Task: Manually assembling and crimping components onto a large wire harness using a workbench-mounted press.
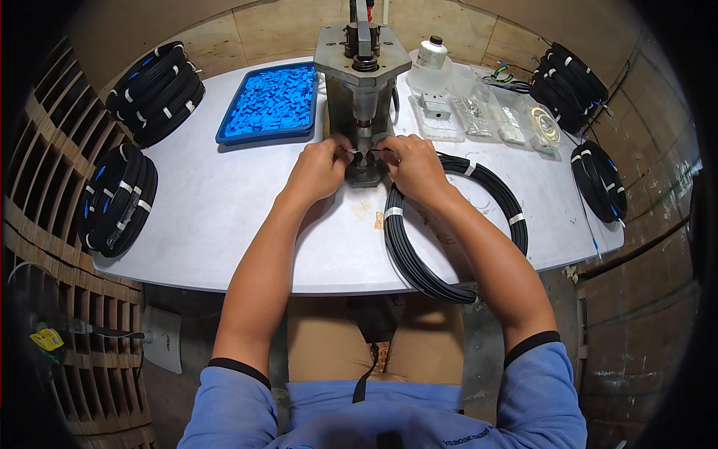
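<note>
A metal bench press [364,97] stands at the back middle of the table, its ram over a small lower die. My left hand [321,166] is at the left side of the die, fingers closed in a pinch on a small pale piece too tiny to name. From the other side my right hand [413,166] pinches the thin black end of a cable just at the die. Under my right forearm lies a coil of black cable [407,251], bound with white tape bands. Its far part passes behind my right wrist and arm.
Left of the press sits a blue tray [224,129] full of small blue pieces. To the right are clear plastic containers [479,123] with small parts and a white bottle [432,54]. More black cable coils [123,198] stand along the left edge, and others [598,181] along the right.
</note>
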Motion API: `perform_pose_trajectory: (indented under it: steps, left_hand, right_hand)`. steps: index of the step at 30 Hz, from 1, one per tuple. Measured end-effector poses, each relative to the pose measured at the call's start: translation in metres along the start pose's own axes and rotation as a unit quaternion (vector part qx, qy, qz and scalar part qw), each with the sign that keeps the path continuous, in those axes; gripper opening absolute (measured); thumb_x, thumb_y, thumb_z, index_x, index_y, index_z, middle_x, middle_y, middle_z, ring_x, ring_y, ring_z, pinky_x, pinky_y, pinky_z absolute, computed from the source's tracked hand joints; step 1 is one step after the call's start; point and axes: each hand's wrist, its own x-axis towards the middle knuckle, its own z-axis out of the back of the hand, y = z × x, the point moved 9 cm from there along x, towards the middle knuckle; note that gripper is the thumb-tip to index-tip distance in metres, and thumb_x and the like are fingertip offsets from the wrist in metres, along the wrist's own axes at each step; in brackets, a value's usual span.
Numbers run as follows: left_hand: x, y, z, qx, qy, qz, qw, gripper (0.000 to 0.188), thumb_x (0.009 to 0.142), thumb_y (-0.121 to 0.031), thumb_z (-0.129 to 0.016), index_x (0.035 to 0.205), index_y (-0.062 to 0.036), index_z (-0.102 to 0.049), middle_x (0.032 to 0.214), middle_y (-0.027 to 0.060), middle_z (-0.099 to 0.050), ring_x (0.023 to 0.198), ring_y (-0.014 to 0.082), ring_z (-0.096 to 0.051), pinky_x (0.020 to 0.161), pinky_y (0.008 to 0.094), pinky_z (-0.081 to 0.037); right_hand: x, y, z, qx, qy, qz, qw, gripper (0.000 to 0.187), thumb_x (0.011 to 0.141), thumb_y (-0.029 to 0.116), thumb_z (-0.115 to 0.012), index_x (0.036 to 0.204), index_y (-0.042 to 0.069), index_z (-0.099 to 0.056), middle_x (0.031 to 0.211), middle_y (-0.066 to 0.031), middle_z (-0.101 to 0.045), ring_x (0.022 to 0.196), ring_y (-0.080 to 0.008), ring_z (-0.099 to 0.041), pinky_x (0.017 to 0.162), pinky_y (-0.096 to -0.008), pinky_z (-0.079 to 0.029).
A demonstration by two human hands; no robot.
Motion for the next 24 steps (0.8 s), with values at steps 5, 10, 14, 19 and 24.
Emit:
perform_pose_trajectory:
  steps: [5,10,14,19,24]
  left_hand:
    - [0.0005,0.0023,-0.0011,-0.007,0.0,-0.003,1.0,0.019,0.095,-0.001,-0.061,0.113,0.003,-0.067,0.098,0.0188,-0.078,0.093,0.0302,-0.078,0.086,0.038,-0.059]
    - [-0.0002,0.0001,-0.0007,0.004,0.0,-0.002,1.0,0.018,0.095,-0.002,-0.063,0.112,0.0028,-0.067,0.097,0.0193,-0.078,0.091,0.0297,-0.078,0.084,0.038,-0.059]
    - [-0.0003,0.0004,0.0002,-0.011,-0.008,-0.013,1.0,0.018,0.096,-0.002,-0.063,0.112,0.0027,-0.067,0.097,0.0194,-0.078,0.09,0.0296,-0.077,0.084,0.0381,-0.059]
    - [0.0,-0.0004,-0.0002,-0.01,-0.002,-0.003,1.0,0.018,0.095,-0.002,-0.062,0.112,0.0027,-0.067,0.097,0.0194,-0.078,0.09,0.0294,-0.077,0.084,0.0381,-0.059]
    - [-0.0003,0.0001,0.0003,-0.007,-0.006,-0.006,1.0,0.018,0.095,-0.001,-0.062,0.112,0.0027,-0.067,0.096,0.0192,-0.078,0.088,0.0287,-0.077,0.084,0.0379,-0.059]
  right_hand:
    - [-0.0011,0.0001,-0.0006,0.002,-0.001,-0.005,1.0,0.016,0.091,0.009,-0.07,0.106,0.009,-0.076,0.093,-0.0141,-0.075,0.095,-0.0359,-0.067,0.087,-0.0473,-0.049]
    - [-0.0023,0.0021,0.0005,-0.027,-0.015,0.015,0.999,0.017,0.091,0.011,-0.067,0.105,0.012,-0.078,0.097,-0.0099,-0.076,0.097,-0.033,-0.068,0.087,-0.0474,-0.049]
    - [-0.0018,0.0026,0.0015,-0.018,-0.016,0.016,1.0,0.017,0.089,0.009,-0.071,0.105,0.01,-0.077,0.097,-0.0109,-0.074,0.098,-0.0337,-0.066,0.087,-0.0459,-0.048]
    - [-0.0013,0.001,-0.0002,-0.024,-0.008,0.015,1.0,0.019,0.089,0.009,-0.071,0.106,0.01,-0.078,0.097,-0.0101,-0.074,0.098,-0.0328,-0.066,0.087,-0.0454,-0.048]
    - [-0.0016,0.0016,-0.0007,-0.029,-0.009,0.023,0.999,0.019,0.089,0.009,-0.071,0.107,0.011,-0.078,0.096,-0.0092,-0.075,0.097,-0.0325,-0.066,0.086,-0.0452,-0.048]
